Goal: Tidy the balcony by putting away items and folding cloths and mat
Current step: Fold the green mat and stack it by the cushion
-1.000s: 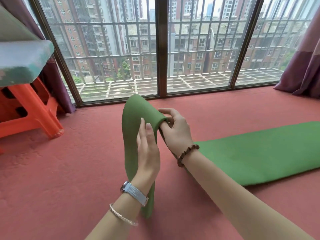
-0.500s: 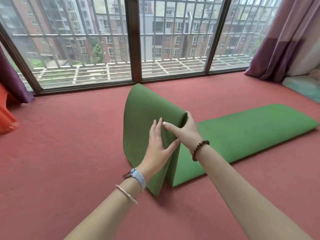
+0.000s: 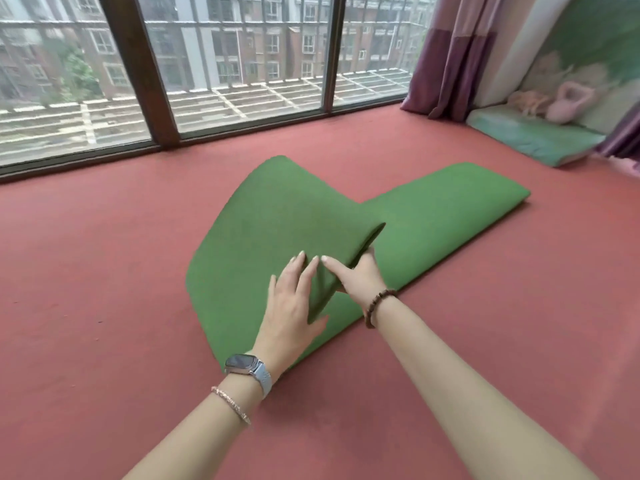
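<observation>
A green mat (image 3: 277, 223) lies on the red carpet, its near end lifted and curled over toward the right. My left hand (image 3: 294, 306), with a watch on the wrist, presses flat on the outside of the raised flap, thumb tucked under its edge. My right hand (image 3: 356, 275), with a bead bracelet, grips the flap's folded edge from the inside, fingers partly hidden under the mat. The far part of the mat lies flat, stretching to the right.
Large barred windows (image 3: 207, 64) line the far side. Purple curtains (image 3: 450, 57) hang at the right. A pale green cushion pad (image 3: 533, 136) with pink cloth items (image 3: 568, 102) sits in the right corner. Red carpet (image 3: 104, 306) surrounds the mat.
The raised end of the mat has come lower and bent further over to the right. Both hands moved with it. The view swung right, so the orange stool is gone from sight.
</observation>
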The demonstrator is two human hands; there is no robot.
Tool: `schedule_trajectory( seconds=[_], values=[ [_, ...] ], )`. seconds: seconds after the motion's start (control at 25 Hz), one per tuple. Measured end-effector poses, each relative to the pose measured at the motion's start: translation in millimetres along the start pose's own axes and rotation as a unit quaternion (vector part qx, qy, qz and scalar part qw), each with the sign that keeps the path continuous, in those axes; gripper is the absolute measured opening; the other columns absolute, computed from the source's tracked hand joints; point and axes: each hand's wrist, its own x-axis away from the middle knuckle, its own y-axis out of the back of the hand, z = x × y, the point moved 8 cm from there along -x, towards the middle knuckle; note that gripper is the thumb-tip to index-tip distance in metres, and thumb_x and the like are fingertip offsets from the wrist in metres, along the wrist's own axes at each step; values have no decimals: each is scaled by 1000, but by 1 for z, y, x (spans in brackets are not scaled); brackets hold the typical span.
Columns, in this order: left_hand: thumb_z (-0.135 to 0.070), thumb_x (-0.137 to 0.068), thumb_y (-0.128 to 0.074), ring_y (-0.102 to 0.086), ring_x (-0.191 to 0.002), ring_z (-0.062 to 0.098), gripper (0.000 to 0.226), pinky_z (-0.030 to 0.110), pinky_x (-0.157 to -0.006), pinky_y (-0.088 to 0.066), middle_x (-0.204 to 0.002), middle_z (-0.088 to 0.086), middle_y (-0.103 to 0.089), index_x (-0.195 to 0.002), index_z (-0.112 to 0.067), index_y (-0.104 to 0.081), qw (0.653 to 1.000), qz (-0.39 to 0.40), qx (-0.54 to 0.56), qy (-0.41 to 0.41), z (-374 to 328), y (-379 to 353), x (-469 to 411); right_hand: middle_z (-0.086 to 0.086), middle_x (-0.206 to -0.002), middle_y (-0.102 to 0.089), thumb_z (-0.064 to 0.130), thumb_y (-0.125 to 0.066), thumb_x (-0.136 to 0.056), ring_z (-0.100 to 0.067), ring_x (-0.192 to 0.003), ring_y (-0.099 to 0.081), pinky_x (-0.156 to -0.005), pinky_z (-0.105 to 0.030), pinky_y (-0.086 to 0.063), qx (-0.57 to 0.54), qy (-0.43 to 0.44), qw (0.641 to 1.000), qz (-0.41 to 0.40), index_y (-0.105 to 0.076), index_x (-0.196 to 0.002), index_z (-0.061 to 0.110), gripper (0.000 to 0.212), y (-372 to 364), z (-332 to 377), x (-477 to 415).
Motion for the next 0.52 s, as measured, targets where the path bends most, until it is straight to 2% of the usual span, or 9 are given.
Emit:
schedule_trajectory(
  seconds=[0.04, 0.12, 0.16, 0.24, 0.32, 0.4, 0.52],
  values=[
    [-25, -67, -83, -23, -147, 31, 104, 58, -115, -26, -159, 11, -24, -152, -18, -24, 999, 20, -41, 2, 4, -14, 1, -1, -120, -64, 39, -80, -62, -20, -111, -64, -99, -48, -51, -5, -8, 1000, -14, -43, -115, 33, 64, 9, -13, -9],
    [-32, -61, -87, -23, -147, 32, 114, 60, -114, -26, -159, 10, -25, -153, -21, -20, 995, 59, -85, 9, 13, -40, 5, -5, -125, -62, 32, -79, -73, -21, -115, -62, -101, -47, -49, -2, -21, 999, -35, -42, -125, 20, 65, 23, -30, -22],
    [-32, -58, -88, -24, -147, 33, 117, 61, -113, -27, -159, 11, -26, -153, -21, -19, 993, 71, -97, 9, 16, -50, 7, -7, -127, -61, 28, -77, -80, -22, -116, -60, -103, -46, -47, 9, -34, 998, -48, -41, -127, 13, 61, 30, -38, -28],
    [-28, -52, -90, -29, -144, 37, 120, 63, -111, -30, -156, 14, -32, -151, -20, -22, 989, 85, -123, 3, 21, -69, 5, -10, -131, -58, 32, -73, -85, -23, -120, -57, -105, -41, -44, 39, -76, 994, -71, -43, -126, 7, 57, 45, -59, -38],
    [-26, -46, -91, -35, -141, 41, 122, 65, -107, -34, -152, 18, -38, -149, -19, -26, 984, 102, -146, 0, 23, -86, 0, -13, -142, -48, 45, -68, -86, -27, -131, -48, -109, -40, -39, 101, -144, 983, -56, -39, -136, 4, 71, 54, -85, -44],
    [-24, -38, -93, -42, -135, 44, 125, 67, -102, -38, -147, 21, -44, -146, -17, -30, 978, 126, -166, 3, 24, -104, -4, -11, -155, -30, 52, -66, -84, -31, -140, -36, -111, -45, -38, 133, -224, 965, -32, -21, -151, 8, 92, 61, -118, -43],
    [-15, -30, -94, -48, -128, 49, 125, 70, -95, -42, -140, 22, -51, -141, -16, -37, 969, 144, -199, 17, 29, -123, -5, -4, -160, -20, 38, -68, -87, -29, -139, -36, -100, -50, -48, -32, -285, 958, -28, -8, -155, 23, 92, 54, -152, -33]
  ],
)
